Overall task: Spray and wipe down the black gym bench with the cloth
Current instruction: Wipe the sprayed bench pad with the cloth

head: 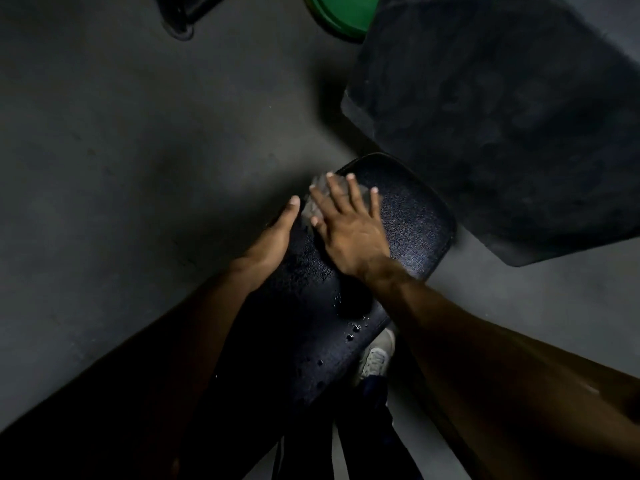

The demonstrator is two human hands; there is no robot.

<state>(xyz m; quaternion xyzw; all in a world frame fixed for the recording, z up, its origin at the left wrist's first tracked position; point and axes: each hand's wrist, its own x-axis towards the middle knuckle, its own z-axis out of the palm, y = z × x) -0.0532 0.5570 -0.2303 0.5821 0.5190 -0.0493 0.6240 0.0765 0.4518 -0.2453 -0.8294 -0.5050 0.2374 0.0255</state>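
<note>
The black gym bench (412,226) runs from the lower middle up to the centre, its textured pad wet with droplets near the right edge. A grey cloth (311,209) lies on the pad's far left corner. My right hand (349,223) presses flat on the cloth, fingers spread. My left hand (273,237) grips the bench's left edge, thumb on top and fingers hidden under the side. No spray bottle is in view.
A large black rubber mat (502,116) lies on the grey floor at the upper right, close to the bench's end. A green disc (343,12) and a dark equipment foot (180,19) sit at the top. My white shoe (375,358) stands right of the bench.
</note>
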